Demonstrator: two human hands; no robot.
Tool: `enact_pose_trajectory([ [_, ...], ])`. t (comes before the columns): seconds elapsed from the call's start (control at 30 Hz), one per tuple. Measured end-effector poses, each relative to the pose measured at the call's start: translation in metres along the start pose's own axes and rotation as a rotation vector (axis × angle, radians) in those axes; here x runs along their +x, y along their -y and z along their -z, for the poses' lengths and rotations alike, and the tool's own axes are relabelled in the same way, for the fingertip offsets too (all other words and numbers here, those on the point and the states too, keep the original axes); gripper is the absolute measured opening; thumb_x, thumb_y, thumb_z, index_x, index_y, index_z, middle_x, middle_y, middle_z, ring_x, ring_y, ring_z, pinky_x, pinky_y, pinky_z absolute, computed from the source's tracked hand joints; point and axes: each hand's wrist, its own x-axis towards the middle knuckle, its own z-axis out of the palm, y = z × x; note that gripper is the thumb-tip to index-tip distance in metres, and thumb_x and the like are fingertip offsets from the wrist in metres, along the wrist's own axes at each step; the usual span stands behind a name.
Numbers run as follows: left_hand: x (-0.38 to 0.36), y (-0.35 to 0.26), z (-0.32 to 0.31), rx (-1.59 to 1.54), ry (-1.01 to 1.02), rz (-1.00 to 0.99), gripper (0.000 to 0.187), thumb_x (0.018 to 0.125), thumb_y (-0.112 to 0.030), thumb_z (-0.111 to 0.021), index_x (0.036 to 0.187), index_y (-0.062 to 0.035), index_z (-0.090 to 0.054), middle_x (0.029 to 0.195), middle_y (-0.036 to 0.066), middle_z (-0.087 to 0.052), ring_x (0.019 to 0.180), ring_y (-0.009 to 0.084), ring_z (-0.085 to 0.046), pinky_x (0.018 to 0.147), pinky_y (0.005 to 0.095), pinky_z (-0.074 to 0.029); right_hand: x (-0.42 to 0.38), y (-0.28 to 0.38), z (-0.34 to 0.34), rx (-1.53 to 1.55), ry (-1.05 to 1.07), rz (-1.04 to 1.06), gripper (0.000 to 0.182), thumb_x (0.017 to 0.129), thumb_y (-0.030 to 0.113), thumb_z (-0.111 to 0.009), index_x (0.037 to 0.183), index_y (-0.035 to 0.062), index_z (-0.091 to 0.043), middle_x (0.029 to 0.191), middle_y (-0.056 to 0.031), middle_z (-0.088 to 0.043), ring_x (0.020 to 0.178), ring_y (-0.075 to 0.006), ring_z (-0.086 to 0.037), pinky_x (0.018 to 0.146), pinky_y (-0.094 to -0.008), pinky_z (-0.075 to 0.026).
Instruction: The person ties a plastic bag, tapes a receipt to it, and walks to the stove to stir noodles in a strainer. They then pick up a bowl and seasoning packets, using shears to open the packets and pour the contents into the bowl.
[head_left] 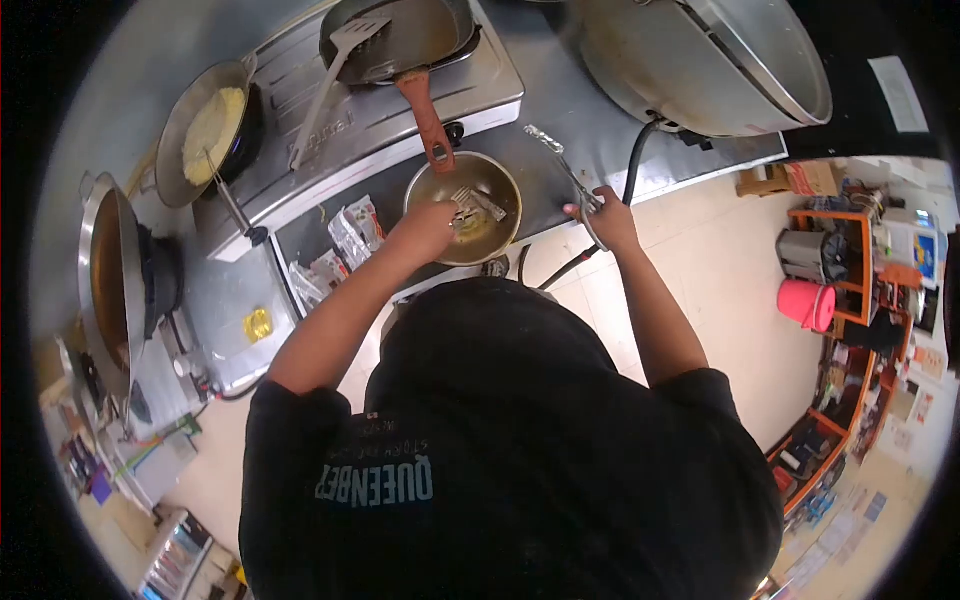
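Head view: looked down over the person's own shoulders at a steel counter (590, 110) with a gas stove (400, 100) on it.
Left hand (430, 222): reached into a round metal bowl (465, 208), fingers curled around a small pale piece at the bowl's middle; how tightly it gripped could not be told.
Bowl contents: yellowish liquid and a couple of flat pale pieces (478, 203), lying just beyond the left fingertips.
Right hand (608, 218): closed around the handle end of metal tongs (568, 172), which rested on the counter and pointed away, just to the right of the bowl.
Bowl position: at the counter's near edge, between the two hands, below the frying pan's orange handle (426, 122).
Frying pan (400, 35): sat on the stove with a slotted spatula (335, 75) resting in it.
Left of stove: a small pan (205, 130) held a yellow food; a wok (108, 280) stood farther left.
Right rear: a large metal pot (710, 60).
Packets (345, 240): lay just left of the bowl.
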Motion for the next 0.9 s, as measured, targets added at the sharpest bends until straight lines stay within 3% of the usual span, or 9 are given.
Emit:
enact_pose_trajectory([
  [0.03,0.007,-0.004,-0.003,0.085,0.115,0.013,0.025,0.083,-0.007,-0.062,0.106,0.0031,-0.063,0.099,0.026,-0.067,0.095,0.0425,-0.066,0.084,0.0509,-0.051,0.006,-0.002,-0.002,-0.040,0.000,0.050,0.080,0.070,0.056,-0.081,0.120,-0.0015,-0.057,0.099,-0.0273,-0.069,0.099,-0.0420,-0.067,0.084,-0.0464,-0.053],
  [0.2,0.014,-0.029,-0.003,0.162,0.009,0.032,0.018,0.086,-0.006,-0.057,0.100,0.0037,-0.064,0.096,0.027,-0.067,0.092,0.0418,-0.067,0.081,0.0501,-0.053,0.035,-0.020,-0.014,-0.221,0.091,0.257,0.081,0.069,0.043,-0.085,0.131,0.0018,-0.051,0.101,-0.0266,-0.069,0.099,-0.0417,-0.066,0.086,-0.0477,-0.053],
  [0.23,0.016,-0.029,-0.005,0.172,-0.034,0.030,0.017,0.087,-0.005,-0.056,0.098,0.0039,-0.065,0.095,0.027,-0.067,0.091,0.0418,-0.067,0.080,0.0500,-0.053,0.028,-0.012,-0.006,-0.312,0.087,0.281,0.066,0.073,0.027,-0.082,0.128,0.0031,-0.055,0.104,-0.0253,-0.067,0.100,-0.0413,-0.065,0.086,-0.0476,-0.053],
  [0.33,0.013,-0.024,-0.009,0.246,-0.058,0.062,0.018,0.084,-0.004,-0.055,0.097,0.0020,-0.067,0.087,0.024,-0.069,0.086,0.0400,-0.070,0.074,0.0484,-0.056,0.016,0.019,0.010,-0.250,-0.155,0.573,0.038,0.075,0.017,-0.072,0.109,0.0019,-0.064,0.101,-0.0204,-0.068,0.100,-0.0388,-0.065,0.087,-0.0445,-0.053],
  [0.37,0.010,-0.024,-0.009,0.241,-0.051,0.095,0.018,0.085,-0.004,-0.055,0.098,0.0018,-0.067,0.087,0.024,-0.069,0.085,0.0404,-0.069,0.074,0.0488,-0.056,0.018,0.033,0.006,-0.181,-0.219,0.776,0.027,0.073,0.006,-0.063,0.100,0.0030,-0.068,0.100,-0.0174,-0.068,0.093,-0.0370,-0.066,0.084,-0.0448,-0.053],
  [0.43,0.004,-0.029,-0.007,0.228,-0.037,0.156,0.019,0.086,-0.005,-0.054,0.099,0.0015,-0.066,0.088,0.024,-0.069,0.085,0.0410,-0.069,0.074,0.0497,-0.056,0.019,0.058,-0.016,-0.174,-0.198,1.137,0.022,0.077,0.006,-0.060,0.097,0.0034,-0.069,0.096,-0.0165,-0.069,0.093,-0.0348,-0.067,0.083,-0.0444,-0.053],
  [0.57,-0.005,-0.024,-0.017,0.213,-0.075,0.203,0.018,0.087,-0.006,-0.054,0.099,0.0004,-0.066,0.087,0.023,-0.069,0.083,0.0404,-0.070,0.074,0.0498,-0.056,0.024,0.116,-0.069,-0.574,0.254,0.978,0.016,0.083,0.013,-0.060,0.093,0.0058,-0.071,0.096,-0.0153,-0.070,0.092,-0.0314,-0.070,0.077,-0.0418,-0.057],
  [0.67,-0.012,-0.025,-0.024,0.210,-0.098,0.226,0.019,0.088,-0.008,-0.054,0.100,-0.0014,-0.067,0.086,0.022,-0.069,0.082,0.0396,-0.070,0.073,0.0490,-0.057,0.022,0.146,-0.074,-0.660,0.399,0.945,0.017,0.086,0.012,-0.058,0.094,0.0049,-0.071,0.097,-0.0167,-0.072,0.089,-0.0312,-0.072,0.073,-0.0410,-0.058],
  [0.9,-0.010,-0.017,-0.035,0.197,-0.135,0.173,0.018,0.087,-0.009,-0.056,0.099,-0.0039,-0.068,0.085,0.021,-0.069,0.083,0.0368,-0.071,0.072,0.0467,-0.057,0.022,0.148,-0.058,-0.647,0.301,0.936,0.022,0.088,0.013,-0.054,0.103,0.0047,-0.068,0.098,-0.0182,-0.072,0.091,-0.0354,-0.071,0.074,-0.0441,-0.058],
])
